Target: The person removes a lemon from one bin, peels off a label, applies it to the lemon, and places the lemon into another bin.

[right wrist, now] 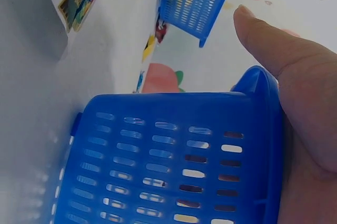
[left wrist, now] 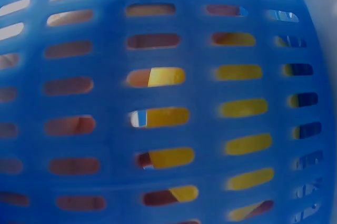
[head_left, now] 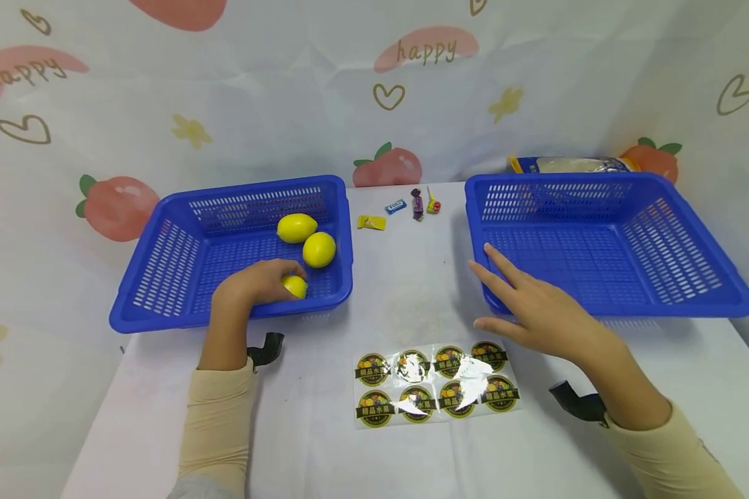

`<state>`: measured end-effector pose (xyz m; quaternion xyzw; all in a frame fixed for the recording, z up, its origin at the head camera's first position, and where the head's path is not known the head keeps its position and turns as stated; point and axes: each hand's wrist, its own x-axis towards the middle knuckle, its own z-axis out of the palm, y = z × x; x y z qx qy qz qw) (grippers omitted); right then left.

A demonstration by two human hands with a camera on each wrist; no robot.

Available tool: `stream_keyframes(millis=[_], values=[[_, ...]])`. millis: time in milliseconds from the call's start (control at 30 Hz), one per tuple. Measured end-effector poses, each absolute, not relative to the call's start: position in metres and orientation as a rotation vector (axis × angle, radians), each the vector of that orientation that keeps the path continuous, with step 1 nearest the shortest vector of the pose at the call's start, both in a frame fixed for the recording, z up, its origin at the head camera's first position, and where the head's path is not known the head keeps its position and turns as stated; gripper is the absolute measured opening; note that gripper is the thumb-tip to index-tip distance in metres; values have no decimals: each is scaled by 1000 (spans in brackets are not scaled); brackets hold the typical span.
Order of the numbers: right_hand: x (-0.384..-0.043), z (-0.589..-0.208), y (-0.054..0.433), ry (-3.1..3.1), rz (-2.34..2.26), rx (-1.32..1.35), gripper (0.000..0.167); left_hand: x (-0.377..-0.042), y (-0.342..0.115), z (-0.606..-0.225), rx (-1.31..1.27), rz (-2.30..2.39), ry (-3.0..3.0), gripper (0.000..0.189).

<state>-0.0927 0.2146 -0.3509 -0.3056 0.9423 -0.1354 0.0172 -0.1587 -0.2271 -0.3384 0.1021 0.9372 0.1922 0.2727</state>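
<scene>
Left hand [head_left: 256, 283]: fingers curled around a yellow lemon [head_left: 296, 287] inside the left basket [head_left: 237, 256], at its near right corner. Two other lemons [head_left: 320, 250] lie farther back, along its right side. Right hand [head_left: 539, 312]: fingers extended and spread apart, at the right basket's [head_left: 555, 263] near left corner. Sticker sheet [head_left: 437, 384] flat on the table [head_left: 324, 436], near side.

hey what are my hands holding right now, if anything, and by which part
Your left hand holds a lemon around its left side; your right hand holds nothing.
</scene>
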Motion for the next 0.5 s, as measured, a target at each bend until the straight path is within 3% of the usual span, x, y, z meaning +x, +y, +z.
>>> stream_keyframes(millis=[500], values=[[-95, -352, 214, 2936, -412, -953, 83, -159, -229, -340, 310, 573, 2537, 41]])
